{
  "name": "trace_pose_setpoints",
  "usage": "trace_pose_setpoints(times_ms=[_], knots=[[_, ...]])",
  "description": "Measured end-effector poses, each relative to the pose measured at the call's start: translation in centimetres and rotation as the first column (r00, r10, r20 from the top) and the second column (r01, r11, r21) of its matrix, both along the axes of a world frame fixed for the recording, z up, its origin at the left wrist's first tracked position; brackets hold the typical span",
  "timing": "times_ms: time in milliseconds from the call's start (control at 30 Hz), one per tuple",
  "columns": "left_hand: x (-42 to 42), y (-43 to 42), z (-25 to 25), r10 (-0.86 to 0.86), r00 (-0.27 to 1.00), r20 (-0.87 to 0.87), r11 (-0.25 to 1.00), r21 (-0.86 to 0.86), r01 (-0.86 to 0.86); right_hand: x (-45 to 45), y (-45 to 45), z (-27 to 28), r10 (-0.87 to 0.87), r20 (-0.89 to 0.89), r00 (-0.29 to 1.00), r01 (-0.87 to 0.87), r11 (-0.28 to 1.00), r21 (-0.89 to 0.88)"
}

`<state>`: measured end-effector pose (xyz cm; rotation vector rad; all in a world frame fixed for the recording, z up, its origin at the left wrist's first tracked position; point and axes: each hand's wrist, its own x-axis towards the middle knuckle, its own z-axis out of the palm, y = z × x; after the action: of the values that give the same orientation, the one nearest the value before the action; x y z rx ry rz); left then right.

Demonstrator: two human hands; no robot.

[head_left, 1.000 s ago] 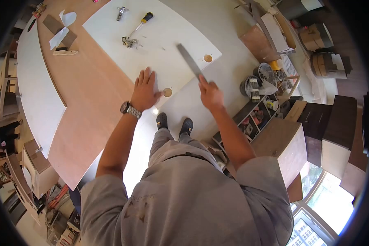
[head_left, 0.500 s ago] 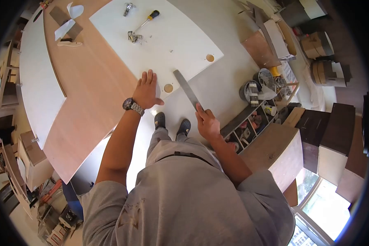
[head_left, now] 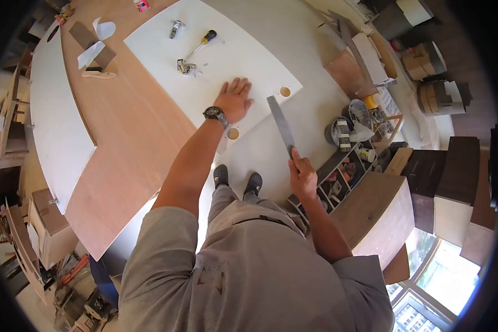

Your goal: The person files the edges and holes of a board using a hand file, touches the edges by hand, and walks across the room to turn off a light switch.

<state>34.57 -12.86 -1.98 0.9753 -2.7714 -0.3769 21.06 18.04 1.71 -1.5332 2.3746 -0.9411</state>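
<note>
My left hand lies palm down with fingers spread on a white panel, above a round hole near the panel's lower corner. My right hand is closed round the lower end of a long flat grey metal tool. The tool's far end is at the panel's right edge, close to a second round hole. Further up on the panel lie a yellow and black screwdriver, a metal hinge, another hinge and some small screws.
The white panel rests on a brown board. Another white panel is at the left, near a wooden-handled brush or tool. Right of me stand a divided tray, a bucket and a wooden box.
My left hand has moved right and up along the panel, away from its lower corner. My right hand has shifted right with the metal tool, whose tip is now nearer the right-hand hole.
</note>
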Motion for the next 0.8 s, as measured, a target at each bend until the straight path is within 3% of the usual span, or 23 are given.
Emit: trace_pose_setpoints(times_ms=[100, 167, 233, 367, 433, 533, 633, 667, 800], knots=[[0.2, -3.5, -0.5, 0.152, 0.987, 0.058, 0.988, 0.021, -0.153, 0.9, 0.1, -0.3, 0.038, -0.061, 0.997, -0.037, 0.999, 0.02], [1.8, -4.3, -0.7, 0.209, 0.977, -0.033, 0.962, 0.188, -0.2, 2.4, 0.2, -0.6, 0.082, -0.055, 0.995, -0.079, 0.995, 0.065], [4.1, -2.1, 0.5, 0.221, 0.975, -0.023, 0.955, 0.207, -0.211, 3.2, -0.5, -1.6, 0.116, -0.048, 0.992, -0.107, 0.981, 0.162], [8.2, 4.8, 2.8, 0.147, 0.983, 0.107, 0.963, 0.213, -0.167, 1.1, -7.8, -5.0, 0.111, -0.082, 0.99, -0.087, 0.964, 0.25], [8.8, 6.2, 3.9, 0.122, 0.973, 0.195, 0.957, 0.237, -0.167, -0.3, -11.4, -3.9, 0.067, -0.049, 0.997, -0.059, 0.988, 0.145], [9.5, 8.3, 5.1, 0.099, 0.967, 0.237, 0.953, 0.258, -0.161, 0.6, -8.3, -3.3, 0.083, -0.06, 0.995, -0.066, 0.967, 0.244], [9.9, 9.0, 3.8, 0.116, 0.974, 0.193, 0.955, 0.25, -0.163, 2.9, -2.6, -3.1, 0.16, 0.02, 0.987, -0.16, 0.987, 0.021], [9.8, 8.9, 3.6, 0.12, 0.974, 0.192, 0.957, 0.239, -0.165, 3.1, -2.8, -3.1, 0.123, 0.047, 0.991, -0.129, 0.977, 0.169], [9.8, 9.1, 3.2, 0.124, 0.973, 0.197, 0.955, 0.241, -0.17, 2.2, -10.2, -2.1, 0.091, 0.005, 0.996, -0.089, 0.96, 0.265]])
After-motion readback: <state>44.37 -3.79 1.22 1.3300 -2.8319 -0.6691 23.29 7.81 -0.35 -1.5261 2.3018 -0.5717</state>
